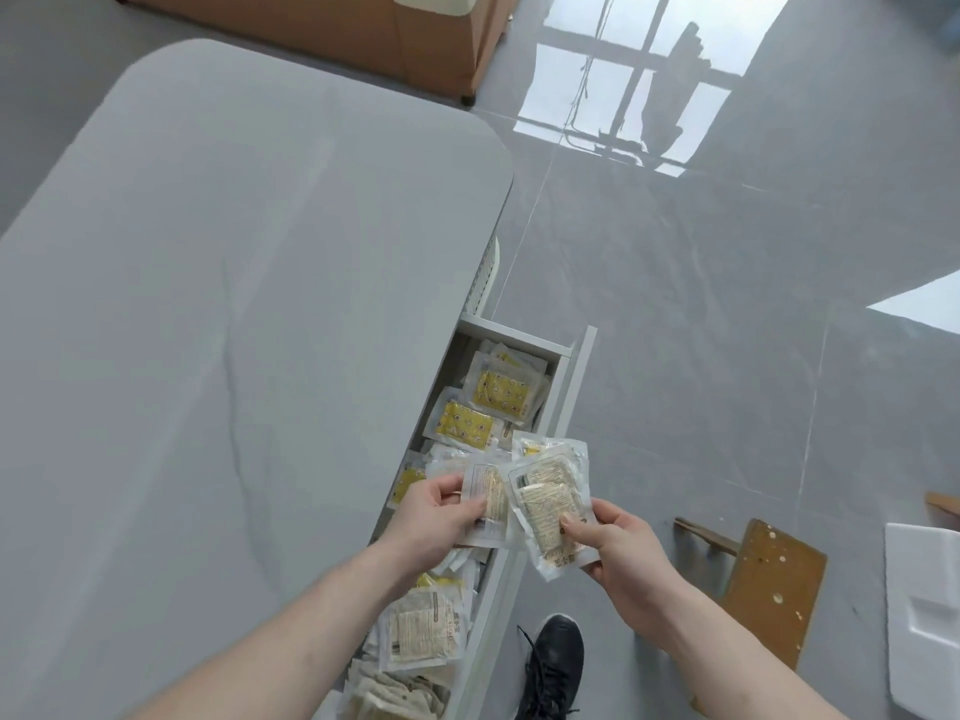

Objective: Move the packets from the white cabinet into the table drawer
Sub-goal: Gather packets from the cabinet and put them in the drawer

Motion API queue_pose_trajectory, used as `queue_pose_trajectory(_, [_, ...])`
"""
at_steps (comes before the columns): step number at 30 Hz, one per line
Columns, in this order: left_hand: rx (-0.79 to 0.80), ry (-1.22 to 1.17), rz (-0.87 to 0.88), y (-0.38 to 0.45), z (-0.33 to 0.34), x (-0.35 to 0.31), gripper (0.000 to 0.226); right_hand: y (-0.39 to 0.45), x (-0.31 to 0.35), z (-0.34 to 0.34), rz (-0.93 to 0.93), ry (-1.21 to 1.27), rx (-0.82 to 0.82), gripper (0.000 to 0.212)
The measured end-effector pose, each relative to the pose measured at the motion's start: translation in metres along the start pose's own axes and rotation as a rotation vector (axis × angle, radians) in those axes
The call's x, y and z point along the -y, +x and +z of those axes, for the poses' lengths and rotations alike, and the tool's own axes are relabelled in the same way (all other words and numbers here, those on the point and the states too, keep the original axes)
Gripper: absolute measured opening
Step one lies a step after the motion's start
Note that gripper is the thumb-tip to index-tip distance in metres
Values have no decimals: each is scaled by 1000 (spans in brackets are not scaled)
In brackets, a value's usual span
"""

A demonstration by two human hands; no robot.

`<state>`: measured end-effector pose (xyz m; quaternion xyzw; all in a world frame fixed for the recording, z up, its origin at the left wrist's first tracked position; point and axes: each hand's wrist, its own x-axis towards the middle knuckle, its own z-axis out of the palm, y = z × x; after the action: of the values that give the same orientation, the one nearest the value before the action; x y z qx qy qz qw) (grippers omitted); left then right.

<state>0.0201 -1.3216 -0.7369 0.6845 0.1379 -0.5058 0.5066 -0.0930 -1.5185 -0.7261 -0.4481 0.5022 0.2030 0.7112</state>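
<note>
The table drawer (571, 387) stands pulled out from the grey table's right side and holds several clear packets (470, 423), some with yellow prints, some beige. Above its middle my left hand (434, 517) pinches one beige packet (491, 504) by its left edge. Beside it my right hand (618, 553) grips a small stack of clear packets (548, 498), thumb on top, just over the drawer's outer rim. The white cabinet is out of view.
The grey table top (234, 304) fills the left. Glossy grey floor tiles lie to the right. A wooden stool (769, 579) and a white foam piece (924, 615) stand at right. My black shoe (553, 662) is beside the drawer. A brown carton (363, 33) sits beyond the table.
</note>
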Motion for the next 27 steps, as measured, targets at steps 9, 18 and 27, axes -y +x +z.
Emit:
queue_pose_trajectory(9, [-344,134,61,-5,1,25,20,26,-12,26,1,-83,-15,23])
queue_pose_trajectory(18, [-597,204,18,5,-2,31,15,69,-19,56,-13,-126,-46,44])
queue_pose_trajectory(27, [-640,303,10,-7,-8,51,22,73,-15,37,-78,-165,-159,41])
